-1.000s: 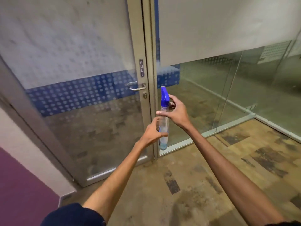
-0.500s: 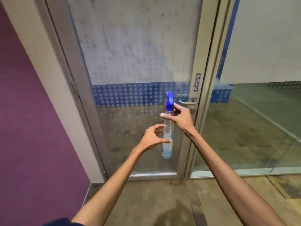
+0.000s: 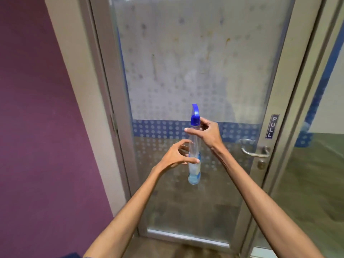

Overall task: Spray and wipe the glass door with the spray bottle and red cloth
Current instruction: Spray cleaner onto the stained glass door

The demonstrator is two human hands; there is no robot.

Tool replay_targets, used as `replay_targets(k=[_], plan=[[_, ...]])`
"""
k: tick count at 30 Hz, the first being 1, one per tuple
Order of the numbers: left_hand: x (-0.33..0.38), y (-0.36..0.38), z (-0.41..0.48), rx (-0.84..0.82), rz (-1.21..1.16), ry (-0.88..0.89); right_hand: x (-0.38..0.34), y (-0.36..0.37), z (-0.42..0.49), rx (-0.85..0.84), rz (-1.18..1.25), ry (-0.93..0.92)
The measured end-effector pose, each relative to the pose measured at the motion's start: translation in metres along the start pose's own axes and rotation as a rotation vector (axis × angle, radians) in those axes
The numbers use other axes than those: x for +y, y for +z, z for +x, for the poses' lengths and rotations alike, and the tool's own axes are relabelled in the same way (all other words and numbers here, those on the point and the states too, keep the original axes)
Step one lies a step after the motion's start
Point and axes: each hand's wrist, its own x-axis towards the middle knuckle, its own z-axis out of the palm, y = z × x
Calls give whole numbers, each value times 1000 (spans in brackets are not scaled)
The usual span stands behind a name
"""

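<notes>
A clear spray bottle (image 3: 194, 172) with a blue nozzle and a little blue liquid at its bottom hangs upright in front of the glass door (image 3: 195, 62). My right hand (image 3: 208, 133) grips its neck just under the blue cap. My left hand (image 3: 178, 155) curls around the bottle's middle, thumb touching it, fingers loosely bent. The door's frosted, dotted glass shows yellowish streaks and smudges in its upper half. No red cloth is in view.
A metal lever handle (image 3: 255, 152) with a lock and a PULL sign (image 3: 271, 126) sit on the door's right stile. A purple wall (image 3: 37, 127) stands to the left. A fixed glass panel (image 3: 320, 174) is at the right.
My view has swung left and closer, so the door now fills the frame. Both hands have stayed on the bottle, which has risen slightly before the glass.
</notes>
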Motion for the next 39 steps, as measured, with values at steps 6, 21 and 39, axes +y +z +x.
replay_targets(k=[6, 21, 39], plan=[[-5, -37, 43, 143, 137, 148, -10, 28, 68, 32, -88, -69], [-32, -172, 141, 120, 166, 262, -31, 144, 187, 222, -139, -220], [15, -279, 215, 417, 146, 585, -115, 180, 292, 349, -154, -350]])
